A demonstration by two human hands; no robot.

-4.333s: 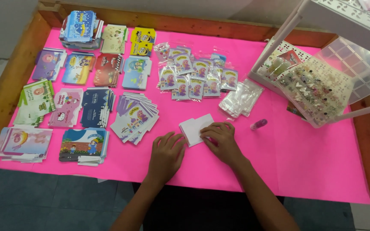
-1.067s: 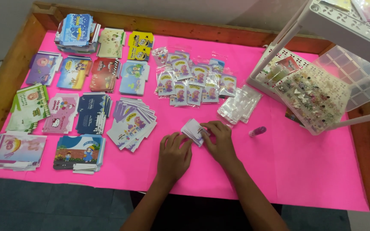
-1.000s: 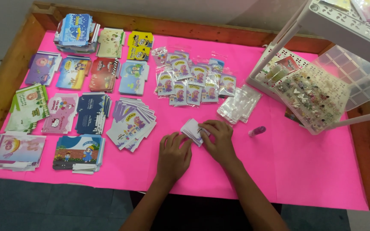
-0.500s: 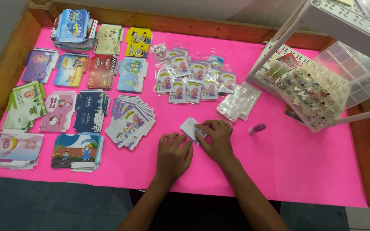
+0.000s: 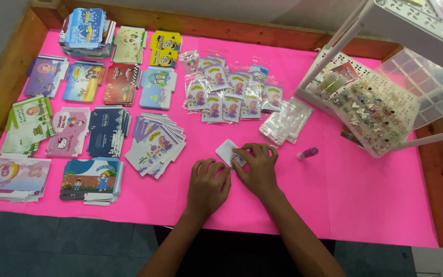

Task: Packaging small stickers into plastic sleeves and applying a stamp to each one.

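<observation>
A small white card point(image 5: 226, 150) lies on the pink table cover point(image 5: 365, 190), partly folded. My right hand point(image 5: 257, 168) presses down on its right part with fingers curled over it. My left hand point(image 5: 208, 184) lies just left of it, fingertips touching the card's lower edge. Most of the card is hidden under my fingers.
Stacks of colourful printed flat cartons point(image 5: 107, 131) cover the left half. Small packets in clear bags point(image 5: 230, 97) lie at centre back, beside loose clear sleeves point(image 5: 286, 121). A small pink-purple tube point(image 5: 307, 153) lies right of my hands. A clear compartment box point(image 5: 375, 110) sits under a white rack point(image 5: 416, 23).
The white card looked larger and flat 4.3 s ago; it now looks smaller and folded under my hands. Both hands have stayed close together at the same spot.
</observation>
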